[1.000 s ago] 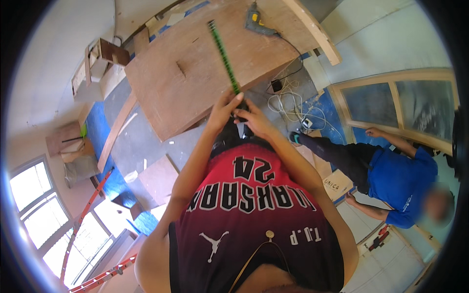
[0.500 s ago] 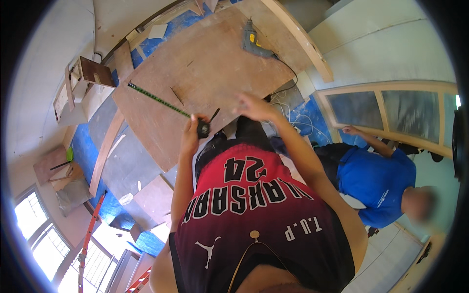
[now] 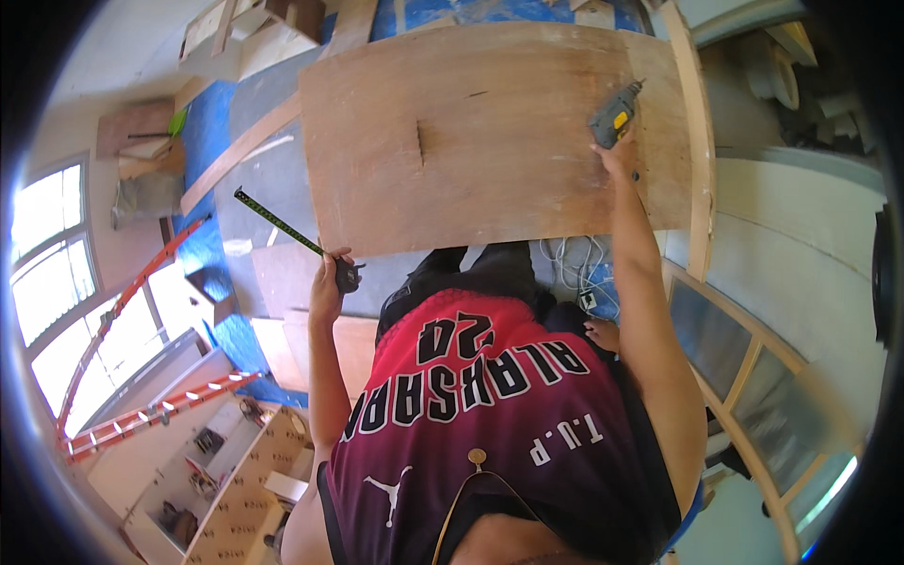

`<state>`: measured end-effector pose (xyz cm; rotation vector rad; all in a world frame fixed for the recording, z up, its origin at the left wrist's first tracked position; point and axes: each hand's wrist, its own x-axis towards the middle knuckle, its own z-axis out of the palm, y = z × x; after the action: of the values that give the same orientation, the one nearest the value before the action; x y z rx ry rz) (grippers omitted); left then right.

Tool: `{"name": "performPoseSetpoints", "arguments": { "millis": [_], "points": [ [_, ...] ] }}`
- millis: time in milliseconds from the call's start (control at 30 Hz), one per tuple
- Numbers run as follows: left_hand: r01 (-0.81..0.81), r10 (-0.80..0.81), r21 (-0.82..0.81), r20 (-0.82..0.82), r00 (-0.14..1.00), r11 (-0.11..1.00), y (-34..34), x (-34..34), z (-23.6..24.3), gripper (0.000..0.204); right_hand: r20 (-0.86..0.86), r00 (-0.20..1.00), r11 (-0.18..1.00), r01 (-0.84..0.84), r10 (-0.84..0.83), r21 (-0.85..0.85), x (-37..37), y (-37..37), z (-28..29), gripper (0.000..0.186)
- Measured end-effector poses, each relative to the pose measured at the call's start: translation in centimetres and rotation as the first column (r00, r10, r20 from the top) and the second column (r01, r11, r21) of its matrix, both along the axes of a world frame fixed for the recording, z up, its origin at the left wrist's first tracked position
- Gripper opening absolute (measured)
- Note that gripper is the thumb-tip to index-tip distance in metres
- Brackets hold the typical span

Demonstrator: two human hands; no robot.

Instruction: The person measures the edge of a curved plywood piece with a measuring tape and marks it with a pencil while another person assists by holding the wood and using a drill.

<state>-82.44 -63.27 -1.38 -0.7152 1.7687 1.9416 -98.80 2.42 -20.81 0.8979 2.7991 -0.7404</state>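
Note:
My left hand [image 3: 330, 268] is closed on a black tape measure [image 3: 347, 277], its green blade [image 3: 279, 223] extended up and to the left past the plywood sheet's edge. My right hand [image 3: 617, 153] is at the far right part of the plywood sheet [image 3: 490, 188], closed on the grey and yellow power drill [image 3: 610, 120], whose tip points toward the upper right. A dark slit and small marks show on the sheet's face.
A timber beam [image 3: 698, 188] runs along the sheet's right side, with white cables [image 3: 574, 264] below it. Orange ladders [image 3: 155, 424] and boards stand left, a wooden box [image 3: 226, 499] lower left. A framed panel [image 3: 763, 377] is right. A co-worker is mostly hidden behind me.
My right hand has left the tape measure and reached right to take the drill. My left hand has moved left with the tape. The view has turned, and the co-worker is now mostly out of sight.

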Motion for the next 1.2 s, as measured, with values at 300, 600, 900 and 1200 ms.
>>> {"name": "performPoseSetpoints", "arguments": {
  "millis": [300,600,900,1200],
  "points": [
    [-0.124,0.125,-0.059,0.012,0.992,0.991,0.1,1.9,-2.9,0.046,0.013,1.0,0.998,-0.003,0.003,-0.061,2.8,-7.1,5.1,0.093],
    [0.191,-0.19,-0.133,0.023,0.982,0.973,0.2,-1.7,-3.8,0.048,-0.043,0.886,0.881,-0.465,0.463,-0.086,16.3,-17.0,7.7,0.103],
    [0.251,-0.252,-0.22,0.024,0.967,0.943,-2.7,-5.6,-3.6,0.043,-0.206,0.442,0.409,-0.894,0.873,-0.184,16.7,-21.6,14.1,0.105],
    [0.236,-0.234,-0.216,0.032,0.972,0.948,-3.9,-7.4,-4.7,0.037,-0.176,-0.105,-0.079,-0.985,0.979,0.15,9.8,-31.4,7.0,0.102]
  ]
}}
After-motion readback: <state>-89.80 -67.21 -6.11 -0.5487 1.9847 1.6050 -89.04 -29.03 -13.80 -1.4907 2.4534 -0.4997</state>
